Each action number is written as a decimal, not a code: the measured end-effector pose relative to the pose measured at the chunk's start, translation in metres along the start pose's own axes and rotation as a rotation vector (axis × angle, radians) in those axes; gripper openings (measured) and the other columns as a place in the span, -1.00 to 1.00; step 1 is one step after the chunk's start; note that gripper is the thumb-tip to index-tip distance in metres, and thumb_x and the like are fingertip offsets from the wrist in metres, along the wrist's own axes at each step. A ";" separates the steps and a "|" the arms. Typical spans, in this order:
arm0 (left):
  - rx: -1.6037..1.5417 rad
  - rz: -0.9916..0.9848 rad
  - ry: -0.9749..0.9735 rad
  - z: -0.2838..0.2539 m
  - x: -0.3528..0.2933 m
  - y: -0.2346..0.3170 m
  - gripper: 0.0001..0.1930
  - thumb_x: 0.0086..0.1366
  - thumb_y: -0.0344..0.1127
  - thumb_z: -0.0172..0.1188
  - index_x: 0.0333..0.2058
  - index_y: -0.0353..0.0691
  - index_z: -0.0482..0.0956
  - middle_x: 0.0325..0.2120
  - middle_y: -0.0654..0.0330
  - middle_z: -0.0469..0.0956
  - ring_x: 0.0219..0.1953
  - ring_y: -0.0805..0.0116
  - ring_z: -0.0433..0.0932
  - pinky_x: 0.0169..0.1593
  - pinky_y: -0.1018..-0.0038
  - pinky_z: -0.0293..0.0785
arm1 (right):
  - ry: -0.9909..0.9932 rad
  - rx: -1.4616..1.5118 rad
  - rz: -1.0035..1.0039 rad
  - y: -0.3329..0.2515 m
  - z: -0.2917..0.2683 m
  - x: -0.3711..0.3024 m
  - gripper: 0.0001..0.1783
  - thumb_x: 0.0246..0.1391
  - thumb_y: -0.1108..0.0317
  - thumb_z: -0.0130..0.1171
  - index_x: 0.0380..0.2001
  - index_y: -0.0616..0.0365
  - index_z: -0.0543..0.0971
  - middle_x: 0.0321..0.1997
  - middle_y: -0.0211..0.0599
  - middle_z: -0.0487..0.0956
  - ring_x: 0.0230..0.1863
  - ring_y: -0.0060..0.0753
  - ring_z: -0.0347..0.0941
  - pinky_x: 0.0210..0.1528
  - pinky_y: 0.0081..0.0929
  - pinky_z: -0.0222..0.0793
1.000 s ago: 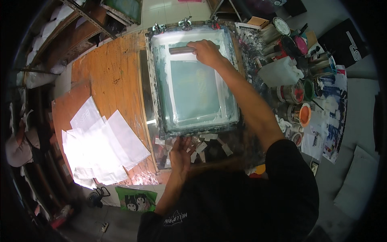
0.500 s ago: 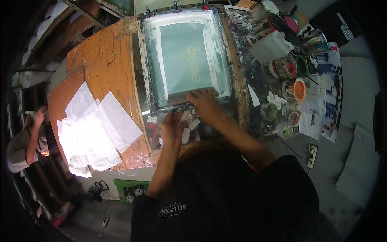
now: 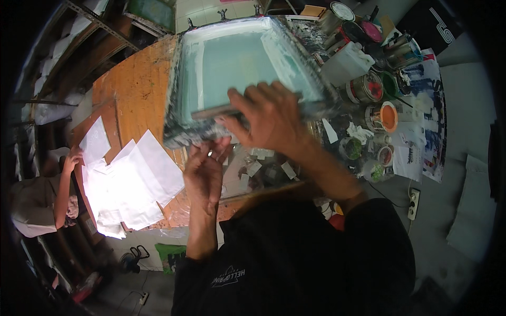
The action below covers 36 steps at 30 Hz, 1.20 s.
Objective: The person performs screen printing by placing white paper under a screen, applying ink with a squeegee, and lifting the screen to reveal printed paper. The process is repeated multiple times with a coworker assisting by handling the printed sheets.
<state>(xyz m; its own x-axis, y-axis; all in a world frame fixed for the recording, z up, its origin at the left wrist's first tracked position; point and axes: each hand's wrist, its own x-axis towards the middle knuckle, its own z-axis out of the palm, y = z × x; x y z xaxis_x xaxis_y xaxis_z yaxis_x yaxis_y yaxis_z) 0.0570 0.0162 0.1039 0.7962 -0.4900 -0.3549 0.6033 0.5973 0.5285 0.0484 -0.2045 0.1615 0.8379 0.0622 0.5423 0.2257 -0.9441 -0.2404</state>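
A screen printing frame (image 3: 171,108) with pale green mesh and white edging tilts up toward me, its near edge raised off the table. My right hand (image 3: 271,113) is closed around a long, dark squeegee (image 3: 211,112) lying across the near end of the mesh. Its thumb reaches down by the frame's near bar. Below that bar, my left hand (image 3: 205,171) is turned palm up, with its curled fingers and thumb at the edge. Blur partly hides the fingertips there. Small pale pieces (image 3: 254,168) of tape or paper show on the dark surface under the frame.
White sheets (image 3: 126,195) lie overlapping on the wooden table (image 3: 139,73) at left. A co-worker's hand (image 3: 73,159) touches the farthest sheet. Ink cans (image 3: 365,87), a white jug (image 3: 348,64), an orange ink tub (image 3: 388,117) and small cups crowd the right. Clamps (image 3: 223,14) stand at the frame's far end.
The frame's near edge has risen toward me. My right hand and the squeegee have come up with it; my left hand has shifted left. The co-worker's hand has moved to the sheets.
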 end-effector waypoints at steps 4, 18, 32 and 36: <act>0.102 0.309 -0.197 0.004 0.087 0.019 -0.68 0.42 -0.29 0.13 0.07 -0.30 0.54 0.05 0.03 0.59 0.17 0.06 0.55 0.39 0.04 0.27 | -0.102 -0.003 -0.004 0.029 -0.037 0.087 -0.41 0.16 -0.20 0.30 -0.28 0.23 0.72 -0.67 -0.23 0.55 -0.55 -0.26 0.57 -0.37 -0.20 0.42; 1.330 0.573 0.224 -0.082 0.259 -0.022 -0.80 0.37 -0.31 0.26 -0.19 -0.35 0.71 -0.37 -0.08 0.73 -0.38 0.20 0.71 -0.22 0.32 0.58 | -0.574 0.242 0.367 0.058 -0.107 0.213 -0.47 0.29 -0.02 0.23 -0.61 0.21 0.59 -0.79 -0.51 0.35 -0.76 -0.67 0.15 -0.70 -0.57 0.01; 2.251 0.524 0.946 -0.243 -0.032 0.077 -0.36 0.45 -0.12 0.15 0.41 -0.21 0.25 0.47 -0.27 0.04 0.49 -0.36 -0.06 0.37 -0.39 -0.19 | -0.242 0.045 0.200 0.079 -0.061 0.201 -0.22 0.20 -0.36 0.24 0.06 0.20 0.71 -0.18 -0.15 0.76 -0.21 -0.39 0.68 -0.05 -0.40 0.52; 2.149 0.505 0.456 -0.185 0.003 -0.041 -0.34 0.46 0.01 0.12 0.46 -0.04 0.27 0.53 -0.16 -0.03 0.56 -0.38 -0.22 0.38 -0.58 -0.40 | -0.155 0.036 0.071 0.062 -0.051 0.201 -0.36 0.20 -0.27 0.24 -0.13 0.15 0.76 -0.32 -0.13 0.73 -0.31 -0.25 0.67 -0.20 -0.30 0.54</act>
<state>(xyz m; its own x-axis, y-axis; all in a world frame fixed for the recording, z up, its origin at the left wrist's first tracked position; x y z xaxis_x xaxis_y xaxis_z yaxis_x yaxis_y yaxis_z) 0.0439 0.1078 -0.0615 0.9634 -0.2472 0.1038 -0.2668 -0.9225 0.2790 0.2048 -0.2669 0.2969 0.9185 0.0478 0.3926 0.1787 -0.9357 -0.3041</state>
